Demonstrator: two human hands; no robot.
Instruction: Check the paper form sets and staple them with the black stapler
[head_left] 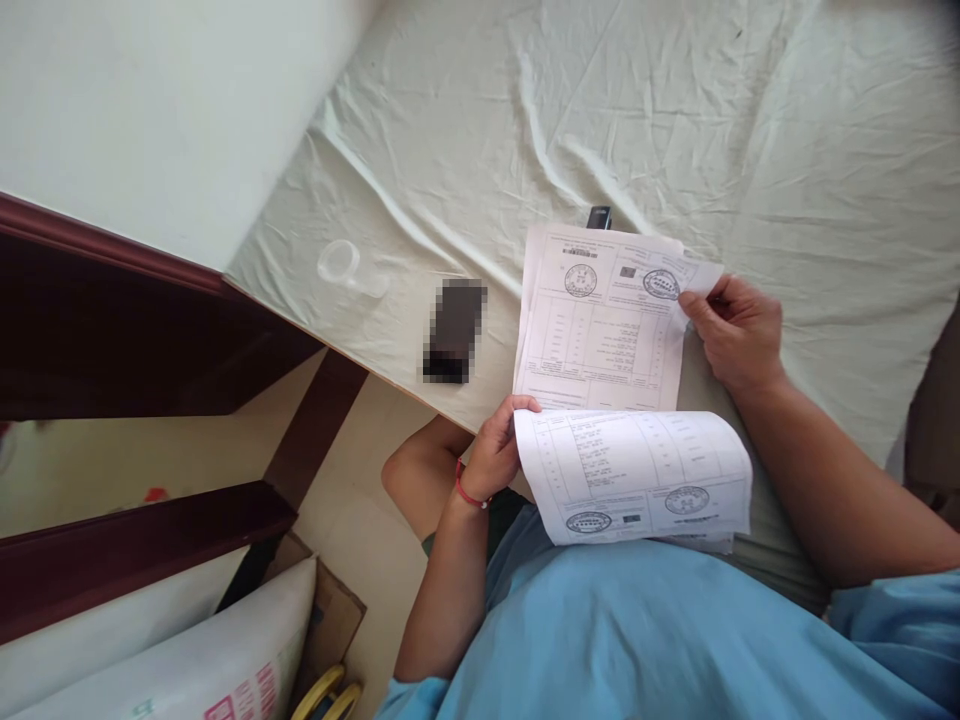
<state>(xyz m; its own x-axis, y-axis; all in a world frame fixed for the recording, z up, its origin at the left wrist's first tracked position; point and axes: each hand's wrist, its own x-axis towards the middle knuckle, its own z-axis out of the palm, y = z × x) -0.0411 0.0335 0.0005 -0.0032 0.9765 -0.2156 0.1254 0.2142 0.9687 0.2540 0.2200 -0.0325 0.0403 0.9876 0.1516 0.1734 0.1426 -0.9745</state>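
A light-blue top [600, 640] with short, loose sleeves [900, 620] covers the torso, above dark green shorts [508, 518]. A thin red bracelet [469, 495] with a small pale bead circles the left wrist [481, 478].

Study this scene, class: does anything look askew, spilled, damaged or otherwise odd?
The dark, phone-like object left of the papers looks odd: coarse square blocks obscure it, unlike everything around it. The pale cloth is rucked into ridges beyond the papers. No spill shows.

Over the table [810, 170], papers [600, 340] extend between the left hand [506, 440] and the right hand [739, 330]; behind their far edge, a device [599, 217]. Left of the papers, a phone [454, 330]; farther left, a container [339, 262].
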